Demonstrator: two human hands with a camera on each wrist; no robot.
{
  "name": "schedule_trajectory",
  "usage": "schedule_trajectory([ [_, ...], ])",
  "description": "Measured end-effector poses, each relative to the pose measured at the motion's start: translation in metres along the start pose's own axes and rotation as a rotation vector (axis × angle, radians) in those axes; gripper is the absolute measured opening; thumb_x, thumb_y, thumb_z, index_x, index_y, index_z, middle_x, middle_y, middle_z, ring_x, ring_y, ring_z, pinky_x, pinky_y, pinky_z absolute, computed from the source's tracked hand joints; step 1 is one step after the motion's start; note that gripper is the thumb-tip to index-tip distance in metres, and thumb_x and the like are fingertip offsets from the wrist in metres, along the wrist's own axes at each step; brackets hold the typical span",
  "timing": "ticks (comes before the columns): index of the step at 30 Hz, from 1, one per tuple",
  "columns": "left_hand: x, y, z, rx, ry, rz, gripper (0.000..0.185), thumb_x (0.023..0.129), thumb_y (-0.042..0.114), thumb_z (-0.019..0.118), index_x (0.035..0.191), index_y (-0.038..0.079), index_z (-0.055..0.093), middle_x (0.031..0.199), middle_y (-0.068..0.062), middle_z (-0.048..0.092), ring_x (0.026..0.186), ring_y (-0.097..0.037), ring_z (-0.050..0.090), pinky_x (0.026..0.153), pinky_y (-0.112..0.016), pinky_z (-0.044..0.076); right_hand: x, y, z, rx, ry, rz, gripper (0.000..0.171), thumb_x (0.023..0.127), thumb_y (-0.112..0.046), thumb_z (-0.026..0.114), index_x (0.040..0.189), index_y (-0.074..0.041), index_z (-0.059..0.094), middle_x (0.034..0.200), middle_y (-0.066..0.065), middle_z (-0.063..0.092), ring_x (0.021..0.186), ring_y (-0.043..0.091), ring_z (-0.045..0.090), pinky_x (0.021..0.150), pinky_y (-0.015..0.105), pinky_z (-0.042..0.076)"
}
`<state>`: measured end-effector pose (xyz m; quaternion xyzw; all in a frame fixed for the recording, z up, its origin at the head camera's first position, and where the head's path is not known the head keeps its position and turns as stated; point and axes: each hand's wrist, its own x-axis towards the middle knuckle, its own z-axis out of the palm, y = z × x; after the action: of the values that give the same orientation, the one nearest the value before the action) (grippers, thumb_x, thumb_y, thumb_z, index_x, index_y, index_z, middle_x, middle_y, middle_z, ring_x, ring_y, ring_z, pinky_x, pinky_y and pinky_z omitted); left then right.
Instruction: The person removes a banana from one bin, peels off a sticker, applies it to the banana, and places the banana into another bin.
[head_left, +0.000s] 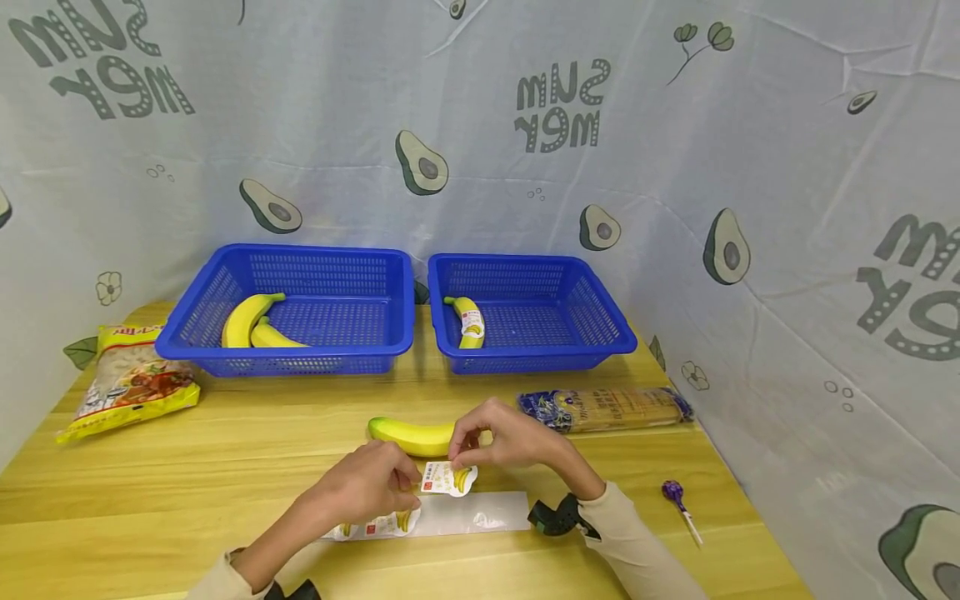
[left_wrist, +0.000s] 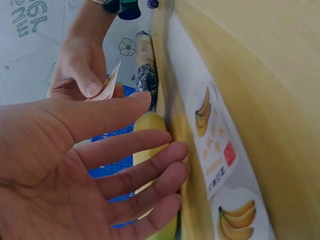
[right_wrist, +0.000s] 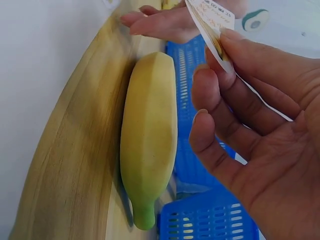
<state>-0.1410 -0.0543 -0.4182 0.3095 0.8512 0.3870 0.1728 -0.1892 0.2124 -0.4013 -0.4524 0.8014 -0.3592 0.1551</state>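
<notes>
While the right hand [head_left: 504, 432] pinches the sticker [head_left: 442, 480] near the banana [head_left: 412, 437], the left hand [head_left: 369, 483] loose and empty, a light edge grip should prevent creases.

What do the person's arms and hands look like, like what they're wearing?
The left hand and right hand are bare. The left sleeve and right sleeve are plain cream or beige. A rounded, dark greenish-black device is strapped at the right wrist; at the left wrist, a black piece shows only partly, cut off by the picture's edge.
</notes>
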Motion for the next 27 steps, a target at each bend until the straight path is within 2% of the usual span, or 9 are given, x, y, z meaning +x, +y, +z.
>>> schedule_trajectory([
  [4, 0.0, -0.001, -0.009, -0.114, -0.056, 0.063, 0.013, 0.09, 0.009, 0.089, 0.098, 0.003, 0.081, 0.086, 0.006, 0.074, 0.078, -0.008, 0.067, 0.071, -0.025, 0.058, 0.001, 0.002, 0.001, 0.013, 0.02, -0.01, 0.007, 0.1, -0.01, 0.078, 0.094, -0.008, 0.08, 0.087, -0.002, 0.077, 0.076, -0.001, 0.064, 0.073, 0.027, 0.062],
  [6, 0.0, -0.001, -0.013, -0.166, -0.062, 0.1, 0.011, 0.092, 0.012, 0.087, 0.097, 0.005, 0.08, 0.086, 0.006, 0.075, 0.079, -0.007, 0.069, 0.073, -0.025, 0.059, 0.002, 0.003, 0.001, 0.022, 0.03, -0.012, 0.008, 0.101, -0.009, 0.077, 0.094, -0.007, 0.081, 0.087, -0.001, 0.078, 0.077, 0.0, 0.065, 0.073, 0.027, 0.063],
  [9, 0.001, -0.001, -0.016, -0.195, -0.013, 0.132, 0.011, 0.095, 0.017, 0.085, 0.096, 0.007, 0.08, 0.086, 0.007, 0.076, 0.08, -0.006, 0.07, 0.072, -0.025, 0.06, 0.003, 0.004, 0.003, 0.037, 0.045, -0.012, 0.008, 0.101, -0.008, 0.077, 0.094, -0.006, 0.081, 0.087, 0.001, 0.078, 0.079, 0.001, 0.067, 0.075, 0.029, 0.064],
  [17, 0.007, -0.004, -0.013, -0.205, 0.175, 0.117, 0.01, 0.099, 0.01, 0.079, 0.089, 0.008, 0.08, 0.078, 0.003, 0.074, 0.071, -0.009, 0.066, 0.064, -0.025, 0.057, 0.004, 0.003, 0.005, 0.057, 0.093, 0.002, 0.008, 0.1, -0.007, 0.077, 0.093, -0.005, 0.08, 0.085, 0.001, 0.077, 0.078, 0.002, 0.069, 0.075, 0.032, 0.065],
  [27, 0.013, -0.012, -0.015, -0.219, 0.255, 0.07, 0.01, 0.1, 0.008, 0.077, 0.091, 0.006, 0.081, 0.078, -0.001, 0.075, 0.07, -0.018, 0.068, 0.065, -0.026, 0.058, 0.002, 0.003, -0.003, -0.028, 0.206, 0.071, 0.005, 0.096, -0.006, 0.082, 0.091, -0.008, 0.081, 0.085, -0.002, 0.077, 0.071, 0.002, 0.062, 0.065, 0.024, 0.057],
])
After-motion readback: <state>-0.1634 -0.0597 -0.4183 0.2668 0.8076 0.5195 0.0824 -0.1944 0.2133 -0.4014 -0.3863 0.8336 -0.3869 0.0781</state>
